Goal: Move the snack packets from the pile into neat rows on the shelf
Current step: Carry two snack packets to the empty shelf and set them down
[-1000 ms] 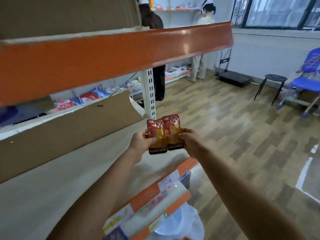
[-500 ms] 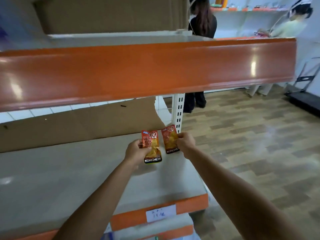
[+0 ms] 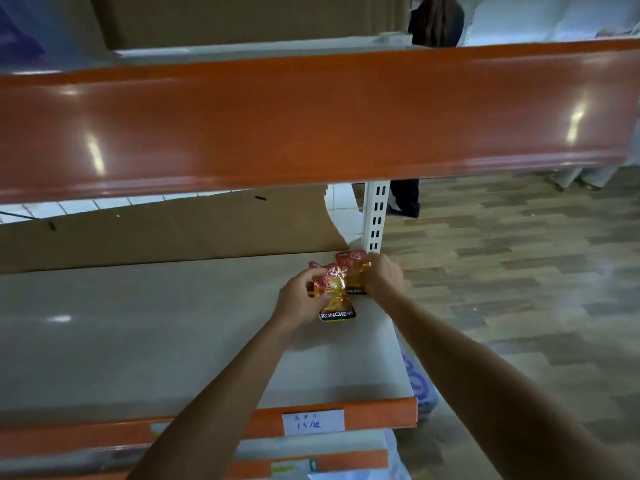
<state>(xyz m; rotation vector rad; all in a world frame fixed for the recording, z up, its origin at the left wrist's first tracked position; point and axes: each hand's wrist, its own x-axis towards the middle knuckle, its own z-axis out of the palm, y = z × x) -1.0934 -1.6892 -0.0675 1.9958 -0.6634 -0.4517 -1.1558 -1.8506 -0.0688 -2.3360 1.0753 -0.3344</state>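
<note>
Two small orange and red snack packets with black "KONCHEW" bottoms are over the white shelf at its back right corner. My left hand grips the left packet. My right hand pinches the right packet, which lies close to the slotted white upright. The two packets overlap a little. Whether they rest on the shelf board I cannot tell. The pile is not in view.
A brown cardboard sheet stands along the shelf's back. The orange front of the upper shelf hangs low over my hands. The orange front edge carries a white label. A person stands behind on the wood floor.
Both hands have carried the packets from the aisle side in under the upper shelf and down toward the back right corner of the white shelf. My view has turned to face the shelf.
</note>
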